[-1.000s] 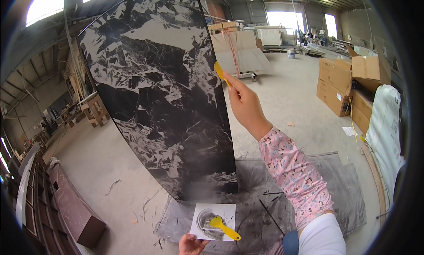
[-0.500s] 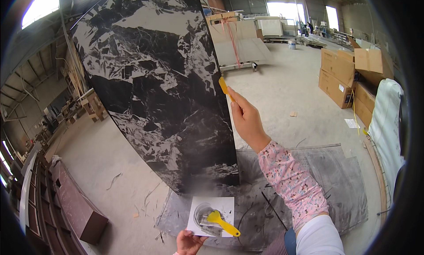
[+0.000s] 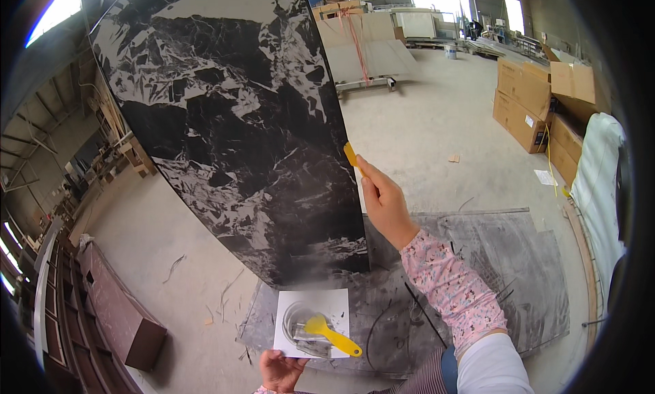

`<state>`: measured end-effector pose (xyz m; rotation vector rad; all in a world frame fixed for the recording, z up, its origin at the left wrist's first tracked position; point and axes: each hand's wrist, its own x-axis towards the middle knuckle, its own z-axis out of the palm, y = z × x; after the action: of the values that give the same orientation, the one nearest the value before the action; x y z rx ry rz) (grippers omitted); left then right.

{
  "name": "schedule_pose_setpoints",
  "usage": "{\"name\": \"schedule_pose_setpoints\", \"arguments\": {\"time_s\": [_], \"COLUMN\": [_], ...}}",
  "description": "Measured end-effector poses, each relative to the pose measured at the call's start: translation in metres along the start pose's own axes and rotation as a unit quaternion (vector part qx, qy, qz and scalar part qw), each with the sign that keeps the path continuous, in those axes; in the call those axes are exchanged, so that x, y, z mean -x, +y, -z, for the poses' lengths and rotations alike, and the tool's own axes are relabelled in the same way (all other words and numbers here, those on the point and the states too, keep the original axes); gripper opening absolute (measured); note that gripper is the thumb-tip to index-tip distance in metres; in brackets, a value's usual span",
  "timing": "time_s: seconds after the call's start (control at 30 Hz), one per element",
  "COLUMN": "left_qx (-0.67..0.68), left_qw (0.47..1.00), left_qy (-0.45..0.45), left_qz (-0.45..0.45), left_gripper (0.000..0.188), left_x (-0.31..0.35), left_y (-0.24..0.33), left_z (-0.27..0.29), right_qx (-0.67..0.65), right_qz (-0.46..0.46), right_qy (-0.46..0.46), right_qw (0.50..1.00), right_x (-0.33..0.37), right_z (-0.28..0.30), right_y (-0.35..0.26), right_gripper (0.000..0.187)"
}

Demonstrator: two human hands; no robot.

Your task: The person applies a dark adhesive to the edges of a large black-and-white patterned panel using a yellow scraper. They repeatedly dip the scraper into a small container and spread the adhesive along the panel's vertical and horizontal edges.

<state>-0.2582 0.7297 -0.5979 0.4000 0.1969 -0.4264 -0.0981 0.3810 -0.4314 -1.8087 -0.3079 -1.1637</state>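
The right hand (image 3: 385,204) is closed around a small yellow scraper (image 3: 351,154), fingers and thumb pinched together on its lower part, so that only the upper end of the blade shows above the fingertips. That blade lies against the right-hand edge of a tall black-and-white marble slab (image 3: 232,128), which stands upright and fills the upper left of the view, its foot resting on a dusty grey mat (image 3: 491,257) on the concrete floor (image 3: 437,114). The forearm behind the hand wears a pink floral sleeve (image 3: 454,292). Low in the frame, the left hand (image 3: 280,370) grips the near edge of a white square board (image 3: 310,322), thumb on top and fingers curled beneath. On the board sits a smear of grey filler paste (image 3: 297,319), and across it lies a second yellow spatula (image 3: 331,332), handle pointing to the right. Cardboard boxes (image 3: 539,100) are stacked well off to the right, and a dark brown cabinet (image 3: 116,312) lies on the floor at the lower left.
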Motion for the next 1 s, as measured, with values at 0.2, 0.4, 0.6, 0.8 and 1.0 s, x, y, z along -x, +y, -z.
{"name": "schedule_pose_setpoints", "arguments": {"time_s": [0.2,0.4,0.6,0.8,1.0], "left_qx": [-0.013,-0.020,-0.022,-0.034,0.024], "left_qw": [0.999,1.000,0.999,0.998,0.999], "left_qy": [0.052,0.016,0.034,0.053,-0.042], "left_qz": [-0.007,0.008,-0.003,-0.010,0.019], "left_gripper": [0.028,0.040,0.049,0.046,0.048], "left_x": [0.006,0.008,0.012,0.010,0.006], "left_y": [-0.001,-0.004,-0.003,-0.002,0.000], "left_z": [-0.016,-0.032,-0.034,-0.032,-0.012], "right_qx": [0.002,0.018,0.033,0.062,0.070], "right_qz": [-0.014,-0.015,-0.055,-0.004,-0.024], "right_qy": [-0.013,-0.008,-0.034,-0.016,-0.038], "right_qw": [1.000,1.000,0.997,0.998,0.997], "right_x": [0.022,0.049,0.077,0.102,0.129], "right_z": [-0.001,-0.004,-0.005,-0.007,-0.006], "right_y": [0.007,0.024,0.038,0.062,0.077], "right_gripper": [0.036,0.038,0.039,0.041,0.041]}}
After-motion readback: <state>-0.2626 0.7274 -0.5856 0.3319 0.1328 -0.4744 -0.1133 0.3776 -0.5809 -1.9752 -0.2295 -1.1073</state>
